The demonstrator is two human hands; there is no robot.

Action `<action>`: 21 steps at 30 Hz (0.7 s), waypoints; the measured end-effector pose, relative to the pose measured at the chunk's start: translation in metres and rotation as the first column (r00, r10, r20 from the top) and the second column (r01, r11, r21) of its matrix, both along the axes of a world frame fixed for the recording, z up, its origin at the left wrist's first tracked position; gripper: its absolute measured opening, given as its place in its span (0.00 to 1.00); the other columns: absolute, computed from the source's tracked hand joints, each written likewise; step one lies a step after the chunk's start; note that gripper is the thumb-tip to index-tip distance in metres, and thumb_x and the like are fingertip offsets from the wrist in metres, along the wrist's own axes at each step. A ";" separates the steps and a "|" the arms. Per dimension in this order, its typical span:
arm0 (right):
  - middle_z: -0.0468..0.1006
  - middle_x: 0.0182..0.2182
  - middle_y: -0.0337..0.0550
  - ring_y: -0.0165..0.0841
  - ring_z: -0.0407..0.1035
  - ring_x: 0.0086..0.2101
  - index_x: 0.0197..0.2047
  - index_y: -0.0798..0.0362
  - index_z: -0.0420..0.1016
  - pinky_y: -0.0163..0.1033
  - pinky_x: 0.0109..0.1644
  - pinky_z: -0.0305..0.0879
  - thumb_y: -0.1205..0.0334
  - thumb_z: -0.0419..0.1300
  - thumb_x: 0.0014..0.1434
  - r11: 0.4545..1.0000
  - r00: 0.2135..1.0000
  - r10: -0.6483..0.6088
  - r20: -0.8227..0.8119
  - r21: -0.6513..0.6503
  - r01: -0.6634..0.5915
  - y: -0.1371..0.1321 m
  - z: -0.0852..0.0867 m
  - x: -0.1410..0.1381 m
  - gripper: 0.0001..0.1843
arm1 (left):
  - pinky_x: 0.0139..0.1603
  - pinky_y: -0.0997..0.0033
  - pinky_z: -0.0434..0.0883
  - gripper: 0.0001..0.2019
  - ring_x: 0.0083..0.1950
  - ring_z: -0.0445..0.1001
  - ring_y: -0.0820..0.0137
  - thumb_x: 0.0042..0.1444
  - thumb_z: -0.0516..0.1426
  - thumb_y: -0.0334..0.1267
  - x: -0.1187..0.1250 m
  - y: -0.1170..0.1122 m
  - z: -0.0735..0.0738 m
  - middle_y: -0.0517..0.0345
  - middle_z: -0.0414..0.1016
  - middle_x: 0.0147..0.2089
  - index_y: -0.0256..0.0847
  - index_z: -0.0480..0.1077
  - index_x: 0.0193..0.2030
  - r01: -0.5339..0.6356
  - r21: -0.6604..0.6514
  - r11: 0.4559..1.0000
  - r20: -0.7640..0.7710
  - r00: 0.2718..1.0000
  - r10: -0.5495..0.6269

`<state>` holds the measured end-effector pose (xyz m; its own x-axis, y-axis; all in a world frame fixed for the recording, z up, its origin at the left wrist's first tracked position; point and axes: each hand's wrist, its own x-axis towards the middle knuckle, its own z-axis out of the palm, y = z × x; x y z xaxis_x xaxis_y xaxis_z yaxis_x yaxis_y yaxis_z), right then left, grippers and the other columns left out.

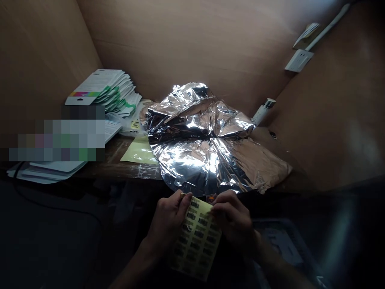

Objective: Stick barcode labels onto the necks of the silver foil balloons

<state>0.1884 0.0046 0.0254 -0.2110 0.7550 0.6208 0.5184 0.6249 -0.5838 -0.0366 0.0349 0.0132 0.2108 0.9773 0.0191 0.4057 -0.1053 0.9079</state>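
Note:
A yellow sheet of barcode stickers (195,241) hangs tilted in front of the table edge. My left hand (170,214) pinches its upper left corner, thumb on the printed face. At the upper right corner, the fingers of my right hand (233,214) are closed together against the sheet. Whether a peeled sticker is between those fingers is too dark to make out. Just beyond both hands lies a large crumpled silver foil balloon (192,160), spread over the table and partly over its front edge. A small orange mark shows by my right fingertips.
Stacked white cards with green edges (111,90) stand at the back left, more white cards (51,170) nearer. A yellow sheet (138,150) lies beside the foil. A white cylinder (264,110) leans at the right, below a power socket (299,60). A clear bin (282,245) sits low right.

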 end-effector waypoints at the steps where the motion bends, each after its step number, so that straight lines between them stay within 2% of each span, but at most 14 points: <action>1: 0.74 0.39 0.46 0.39 0.72 0.40 0.44 0.46 0.74 0.46 0.42 0.73 0.69 0.59 0.67 0.997 0.997 -0.041 -0.071 -0.074 0.036 0.004 0.005 0.005 0.07 | 0.24 0.74 0.54 0.24 0.21 0.60 0.75 0.70 0.51 0.53 -0.001 0.000 -0.002 0.65 0.61 0.20 0.41 0.61 0.26 0.015 -0.009 1.000 -0.011 1.000 -0.015; 3: 0.73 0.39 0.45 0.38 0.72 0.40 0.40 0.48 0.74 0.44 0.43 0.72 0.63 0.60 0.68 0.963 0.989 -0.095 -0.113 -0.261 0.063 0.016 0.016 0.017 0.03 | 0.24 0.73 0.54 0.24 0.22 0.61 0.74 0.71 0.51 0.53 -0.002 0.001 -0.007 0.65 0.62 0.21 0.41 0.62 0.27 0.045 -0.019 0.999 -0.026 0.999 -0.045; 4: 0.73 0.39 0.45 0.38 0.72 0.40 0.39 0.49 0.74 0.44 0.43 0.72 0.61 0.60 0.69 0.933 0.993 -0.080 -0.084 -0.356 0.045 0.024 0.019 0.023 0.05 | 0.25 0.73 0.55 0.24 0.22 0.61 0.74 0.71 0.50 0.53 -0.003 0.001 -0.009 0.64 0.63 0.21 0.41 0.62 0.27 0.058 -0.024 0.998 -0.029 0.998 -0.059; 7: 0.74 0.41 0.45 0.36 0.72 0.41 0.39 0.51 0.76 0.43 0.45 0.70 0.58 0.59 0.70 0.852 0.996 0.066 0.058 -0.522 -0.027 0.047 0.019 0.033 0.09 | 0.25 0.73 0.55 0.23 0.23 0.62 0.73 0.71 0.50 0.54 -0.004 0.001 -0.011 0.64 0.64 0.22 0.41 0.63 0.27 0.077 -0.037 0.996 -0.033 0.996 -0.078; 9: 0.74 0.41 0.44 0.37 0.71 0.41 0.39 0.52 0.77 0.46 0.50 0.68 0.59 0.61 0.69 0.867 0.971 0.082 0.225 -0.497 0.042 0.057 0.012 0.032 0.07 | 0.25 0.73 0.55 0.24 0.23 0.62 0.73 0.71 0.50 0.54 -0.005 0.001 -0.010 0.64 0.64 0.22 0.41 0.62 0.27 0.084 -0.043 0.995 -0.031 0.996 -0.086; 11: 0.74 0.40 0.44 0.38 0.70 0.42 0.38 0.52 0.76 0.49 0.53 0.64 0.59 0.65 0.66 0.906 0.913 0.011 0.408 -0.390 0.164 0.063 0.004 0.029 0.06 | 0.25 0.73 0.56 0.23 0.23 0.62 0.73 0.71 0.50 0.54 -0.006 0.001 -0.008 0.64 0.64 0.22 0.41 0.63 0.27 0.092 -0.053 0.994 -0.027 0.995 -0.094; 14: 0.73 0.42 0.45 0.39 0.69 0.42 0.42 0.52 0.74 0.47 0.50 0.64 0.56 0.69 0.63 0.937 0.864 -0.120 0.489 -0.233 0.261 0.065 -0.001 0.035 0.11 | 0.26 0.74 0.58 0.23 0.24 0.64 0.73 0.70 0.51 0.54 -0.013 0.003 -0.007 0.63 0.65 0.22 0.40 0.64 0.28 0.104 -0.094 0.990 -0.018 0.994 -0.106; 16: 0.73 0.44 0.47 0.40 0.69 0.44 0.46 0.51 0.73 0.45 0.48 0.64 0.52 0.69 0.62 0.951 0.852 -0.108 0.512 -0.195 0.238 0.068 0.002 0.046 0.15 | 0.26 0.74 0.60 0.24 0.25 0.66 0.72 0.69 0.52 0.56 -0.018 0.005 -0.008 0.62 0.66 0.24 0.40 0.65 0.29 0.111 -0.143 0.984 0.024 0.994 -0.108; 18: 0.74 0.44 0.46 0.41 0.69 0.45 0.47 0.50 0.73 0.46 0.50 0.62 0.48 0.69 0.62 0.961 0.812 -0.025 0.584 -0.208 0.179 0.073 0.004 0.058 0.18 | 0.27 0.74 0.63 0.24 0.27 0.67 0.71 0.68 0.53 0.57 -0.023 0.009 -0.007 0.61 0.67 0.26 0.40 0.65 0.30 0.137 -0.205 0.969 0.122 0.986 -0.114; 20: 0.75 0.43 0.44 0.40 0.69 0.45 0.45 0.50 0.74 0.46 0.51 0.59 0.47 0.67 0.64 0.962 0.773 0.079 0.630 -0.251 0.106 0.081 0.005 0.067 0.16 | 0.28 0.74 0.67 0.22 0.29 0.71 0.70 0.67 0.55 0.57 -0.027 0.014 -0.003 0.60 0.70 0.29 0.39 0.67 0.33 0.220 -0.303 0.927 0.264 0.954 -0.140; 21: 0.75 0.42 0.43 0.39 0.69 0.44 0.43 0.50 0.74 0.46 0.51 0.58 0.48 0.64 0.67 0.957 0.769 0.135 0.625 -0.285 0.063 0.086 0.006 0.069 0.14 | 0.30 0.72 0.70 0.20 0.30 0.73 0.68 0.66 0.57 0.56 -0.028 0.016 0.000 0.59 0.73 0.31 0.39 0.67 0.36 0.282 -0.361 0.889 0.337 0.928 -0.157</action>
